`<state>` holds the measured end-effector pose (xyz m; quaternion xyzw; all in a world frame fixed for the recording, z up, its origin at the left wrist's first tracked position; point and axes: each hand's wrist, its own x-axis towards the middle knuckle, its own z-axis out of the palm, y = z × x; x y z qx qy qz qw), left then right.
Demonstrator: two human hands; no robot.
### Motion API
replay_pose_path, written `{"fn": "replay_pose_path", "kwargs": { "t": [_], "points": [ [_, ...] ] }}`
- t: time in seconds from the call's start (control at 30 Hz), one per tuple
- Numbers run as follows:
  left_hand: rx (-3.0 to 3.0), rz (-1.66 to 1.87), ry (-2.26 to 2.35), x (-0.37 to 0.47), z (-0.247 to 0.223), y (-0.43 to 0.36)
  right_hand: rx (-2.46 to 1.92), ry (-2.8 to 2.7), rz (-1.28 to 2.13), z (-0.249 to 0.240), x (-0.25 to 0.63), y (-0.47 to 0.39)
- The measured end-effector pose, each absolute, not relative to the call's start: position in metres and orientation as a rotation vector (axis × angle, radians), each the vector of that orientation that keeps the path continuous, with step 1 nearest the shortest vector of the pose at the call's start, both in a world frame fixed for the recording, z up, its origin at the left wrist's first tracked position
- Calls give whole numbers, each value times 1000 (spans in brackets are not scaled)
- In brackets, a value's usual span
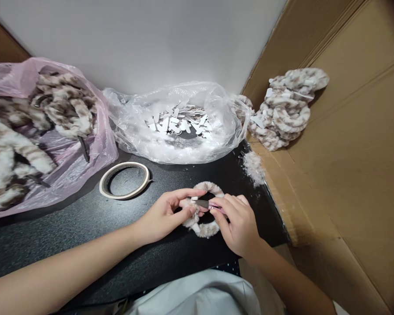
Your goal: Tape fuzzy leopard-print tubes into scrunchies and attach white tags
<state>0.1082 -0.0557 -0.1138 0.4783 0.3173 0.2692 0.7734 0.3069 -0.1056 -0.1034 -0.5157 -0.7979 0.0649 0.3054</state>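
A furry white-and-beige ring [207, 230] lies on the dark table in front of me. My left hand [162, 217] grips its left side between thumb and fingers. In my right hand [241, 223] is a small pink-handled blade [202, 204], pinched between thumb and forefinger. Its dark metal tip points left and meets the ring by a small white piece at my left fingers. Whether the tip is cutting or only touching, I cannot tell. The ring's left part is partly hidden by my fingers.
A roll of tape [124, 195] lies left of the ring. Behind it sits a clear plastic bag [131, 140] with many white tags [174, 124]. A pink bag [101, 148] of furry pieces stands left. Furry rings [282, 113] are piled against cardboard [348, 153]; fluff [253, 167] lies nearby.
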Motion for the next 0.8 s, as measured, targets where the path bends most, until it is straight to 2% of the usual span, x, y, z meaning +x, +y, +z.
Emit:
{"fn": "replay_pose_path", "kwargs": {
  "t": [0.57,0.67,0.8],
  "points": [
    [1138,597,668,109,-118,-56,-1382,-2145,151,-101,326,-107],
    [1157,591,682,109,-117,-58,-1525,-1998,7,-96,356,-100],
    [1290,594,666,110,-116,-61,-2028,-1728,-315,-95,436,-88]
  ]
}}
